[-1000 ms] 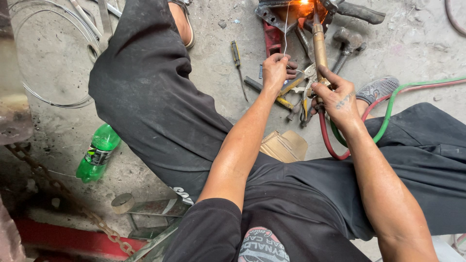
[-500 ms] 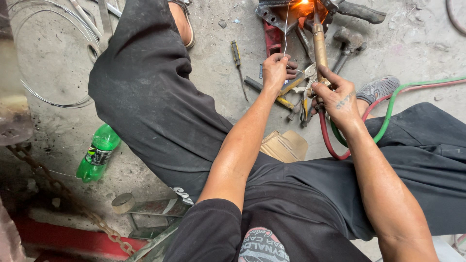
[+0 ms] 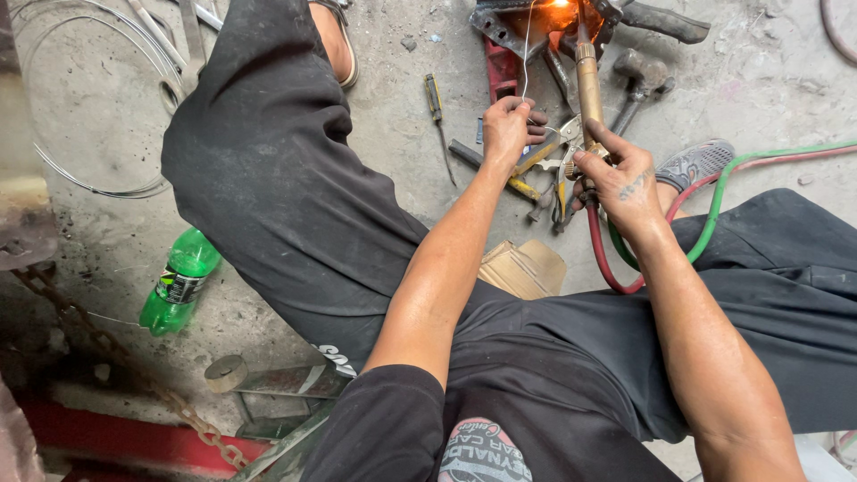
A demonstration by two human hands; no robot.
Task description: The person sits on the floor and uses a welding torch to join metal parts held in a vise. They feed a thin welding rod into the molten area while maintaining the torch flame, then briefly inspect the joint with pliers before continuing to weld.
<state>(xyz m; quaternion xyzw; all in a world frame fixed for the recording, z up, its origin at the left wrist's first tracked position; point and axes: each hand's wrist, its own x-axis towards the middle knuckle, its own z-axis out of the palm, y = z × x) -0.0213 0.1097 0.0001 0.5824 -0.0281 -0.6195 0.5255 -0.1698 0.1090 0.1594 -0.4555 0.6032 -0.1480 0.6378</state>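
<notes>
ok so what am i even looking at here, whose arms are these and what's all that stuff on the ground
The picture comes from a camera worn on a person's head, looking down, so the arms and the legs in dark trousers are that person's own. They sit on a concrete floor. The right hand holds a brass torch, fed by a red and a green hose; its tip glows orange at a piece of metal near the top edge. The left hand holds a thin wire rod up to that glow. Around them lie a screwdriver, a hammer, pliers, a folded piece of cardboard, a green plastic bottle, a coil of wire and a rusty chain.
</notes>
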